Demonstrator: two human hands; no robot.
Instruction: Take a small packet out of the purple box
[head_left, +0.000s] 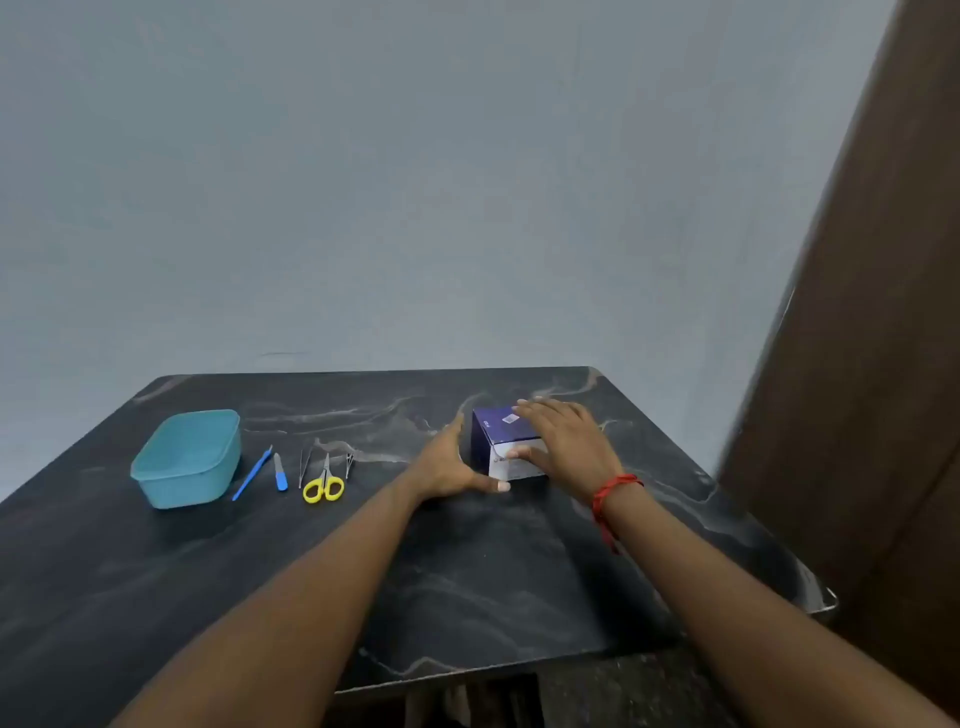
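A small dark blue and white box (488, 434) stands on the black marbled table (467, 571), right of centre. My right hand (566, 441) lies over its top with straight fingers, and the thumb touches the white front face. A red thread is tied round that wrist. My left hand (447, 465) is at the box's left side, fingers stretched along it and thumb reaching along the front bottom edge. The box's right side is hidden by my right hand.
At the left stands a teal plastic tub (187, 457). Between it and the box lie a thin blue tool (253, 473), a short blue tool (280, 473), tweezers (305, 466), yellow-handled scissors (324, 483) and a small metal tool (349, 464). A brown door (893, 364) is at the right.
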